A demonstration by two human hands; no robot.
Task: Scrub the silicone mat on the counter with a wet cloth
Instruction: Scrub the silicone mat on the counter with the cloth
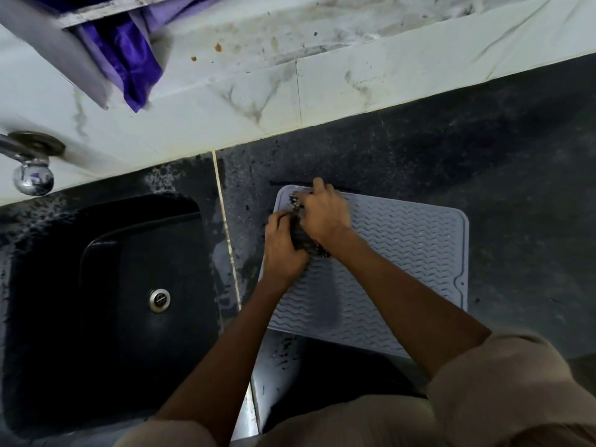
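A pale grey silicone mat (403, 253) with a wavy ribbed surface lies flat on the dark counter (483, 150), right of the sink. A dark speckled cloth (304, 238) is bunched on the mat's far left part. My left hand (283, 250) grips the cloth's near end at the mat's left edge. My right hand (324, 214) presses down on the cloth's far end, close to the mat's far left corner. Both hands cover most of the cloth.
A black sink (106, 285) with a round metal drain (159, 300) sits to the left. A chrome tap (32, 175) juts from the white tiled wall (290, 98). Purple fabric (129, 53) hangs at the top left. Wet patches lie on the counter's front edge.
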